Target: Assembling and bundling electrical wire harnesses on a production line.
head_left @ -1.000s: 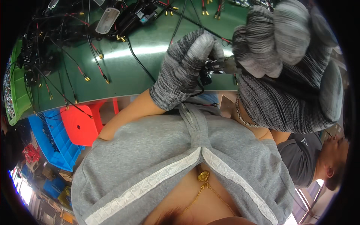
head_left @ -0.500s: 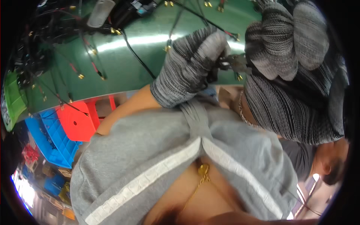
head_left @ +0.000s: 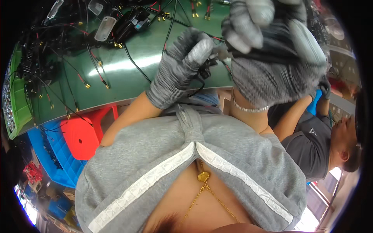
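Both my hands wear grey knit gloves and meet above the green table (head_left: 128, 66). My left hand (head_left: 180, 66) is closed around a small black connector (head_left: 205, 69) with black wires hanging from it. Close to the camera, my right hand (head_left: 272, 54) is blurred and large. Its fingers are closed on a black wire bundle (head_left: 268, 53) that runs toward the connector. A thin bracelet shows at my right wrist (head_left: 248, 108). My grey top fills the lower middle of the view.
Black wire harnesses with gold terminals (head_left: 77, 50) lie across the table, beside clear plastic covers (head_left: 105, 28). A green bin (head_left: 17, 108) stands at the left edge. A red stool (head_left: 83, 136) and blue crates (head_left: 50, 159) sit below. A co-worker in a dark shirt (head_left: 307, 139) is at the right.
My right hand has moved up and closer to the camera, now blurred. My left hand stays on the connector. The view has shifted, showing more of the table.
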The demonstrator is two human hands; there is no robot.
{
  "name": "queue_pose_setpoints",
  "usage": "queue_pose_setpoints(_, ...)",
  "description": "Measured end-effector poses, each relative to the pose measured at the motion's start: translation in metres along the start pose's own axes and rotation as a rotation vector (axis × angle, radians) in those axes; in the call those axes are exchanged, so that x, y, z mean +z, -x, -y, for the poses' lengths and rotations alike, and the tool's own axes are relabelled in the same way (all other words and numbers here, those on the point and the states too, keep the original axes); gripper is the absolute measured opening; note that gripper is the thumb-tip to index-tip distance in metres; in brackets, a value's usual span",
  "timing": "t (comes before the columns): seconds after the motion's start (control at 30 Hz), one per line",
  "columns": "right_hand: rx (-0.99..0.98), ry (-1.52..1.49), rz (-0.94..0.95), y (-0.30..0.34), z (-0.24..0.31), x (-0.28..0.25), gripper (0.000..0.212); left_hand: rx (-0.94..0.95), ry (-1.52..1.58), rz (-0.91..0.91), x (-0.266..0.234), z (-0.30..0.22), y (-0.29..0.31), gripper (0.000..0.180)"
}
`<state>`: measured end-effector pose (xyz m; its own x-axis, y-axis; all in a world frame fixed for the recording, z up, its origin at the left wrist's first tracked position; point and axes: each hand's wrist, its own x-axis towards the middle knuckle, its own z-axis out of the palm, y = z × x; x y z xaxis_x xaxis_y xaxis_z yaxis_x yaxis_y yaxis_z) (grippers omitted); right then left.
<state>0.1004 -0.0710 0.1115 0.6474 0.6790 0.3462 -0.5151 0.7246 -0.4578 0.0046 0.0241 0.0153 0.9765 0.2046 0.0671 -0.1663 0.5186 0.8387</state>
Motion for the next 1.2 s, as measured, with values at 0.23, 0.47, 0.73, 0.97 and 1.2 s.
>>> queue_pose_setpoints(0.23, 0.090, 0.048, 0.247, -0.005, -0.007, -0.016, 0.034, -0.024, -0.330, -0.136, 0.006, 0.005, 0.022, 0.060)
queue_pose_setpoints(0.47, 0.149, 0.072, 0.272, -0.014, 0.010, -0.022, 0.033, 0.186, -0.360, -0.170, 0.006, 0.015, 0.019, 0.046)
queue_pose_setpoints(0.73, 0.220, 0.100, 0.253, -0.021, 0.019, -0.026, 0.032, 0.034, -0.161, -0.213, 0.010, 0.015, 0.023, 0.037)
queue_pose_setpoints(0.97, 0.248, 0.082, 0.260, -0.025, 0.018, -0.029, 0.031, 0.076, -0.519, -0.096, 0.004, 0.009, 0.022, 0.040)
queue_pose_setpoints(1.2, 0.187, -0.085, 0.124, -0.007, 0.009, 0.002, 0.031, 0.292, -0.549, -0.160, 0.003, 0.016, 0.025, 0.064)
